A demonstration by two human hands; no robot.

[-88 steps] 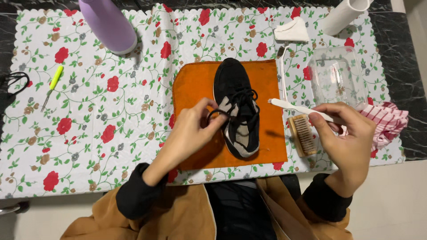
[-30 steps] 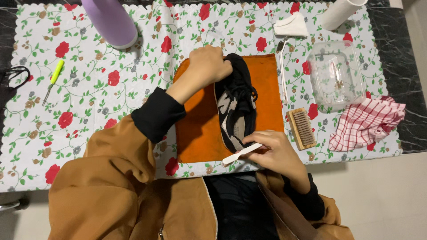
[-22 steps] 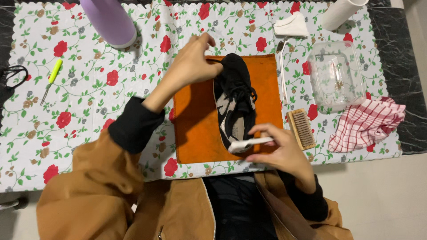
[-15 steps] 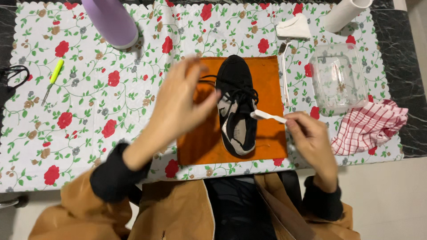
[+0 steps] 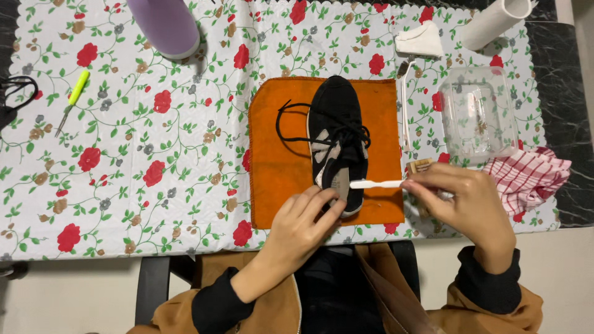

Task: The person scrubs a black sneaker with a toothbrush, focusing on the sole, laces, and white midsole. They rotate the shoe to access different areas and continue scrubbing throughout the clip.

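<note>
A black sneaker with grey and white side panels (image 5: 337,139) lies on an orange cloth (image 5: 281,167), its loose lace trailing to the left. My left hand (image 5: 303,229) rests at the near end of the sneaker, fingertips touching its heel. My right hand (image 5: 467,201) pinches a small white brush (image 5: 374,184) by the handle, its head pointing left against the shoe's side near the heel.
A flowered tablecloth (image 5: 142,154) covers the table. On it are a purple bottle (image 5: 164,25), a yellow-handled tool (image 5: 71,99), a clear plastic container (image 5: 479,114), a red checked towel (image 5: 526,176), a white roll (image 5: 495,21), a white wedge (image 5: 421,43) and a partly hidden wooden brush (image 5: 421,166).
My left hand came down from the far end of the cloth to the shoe's heel. My right hand moved the white brush up to the shoe's side.
</note>
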